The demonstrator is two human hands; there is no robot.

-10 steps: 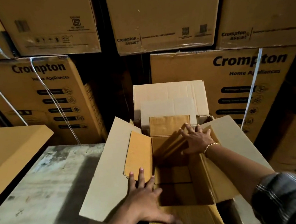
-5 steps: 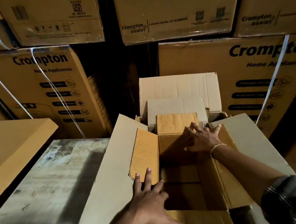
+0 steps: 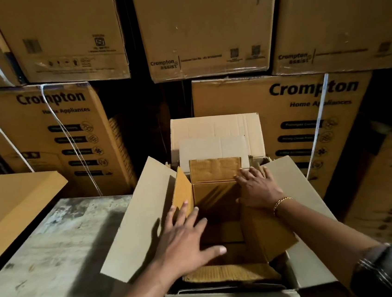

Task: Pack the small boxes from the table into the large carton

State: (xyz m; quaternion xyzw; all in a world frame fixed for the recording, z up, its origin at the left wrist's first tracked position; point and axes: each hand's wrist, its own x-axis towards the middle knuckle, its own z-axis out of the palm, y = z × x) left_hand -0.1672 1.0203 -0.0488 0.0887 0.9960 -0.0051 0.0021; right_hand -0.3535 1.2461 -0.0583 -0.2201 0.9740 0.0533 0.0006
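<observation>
The large carton (image 3: 134, 217) stands open in front of me, its pale outer flaps spread to all sides. Inside sits a smaller brown box (image 3: 216, 201) with its own flaps open and a dark, hollow interior. My left hand (image 3: 185, 241) lies flat with fingers spread against the box's left flap (image 3: 181, 193), which stands nearly upright. My right hand (image 3: 258, 187), with a gold bracelet on the wrist, rests palm down at the far right corner on the box's right flap (image 3: 266, 232). Neither hand holds anything.
A worn grey table top (image 3: 43, 249) lies to the left of the carton, with a tan board (image 3: 7, 204) over its far left. Stacked Crompton cartons (image 3: 307, 117) form a wall close behind and to the right.
My left hand has slid forward from the near edge onto the inner left flap, which now stands more upright. My right hand has stayed at the far right corner.
</observation>
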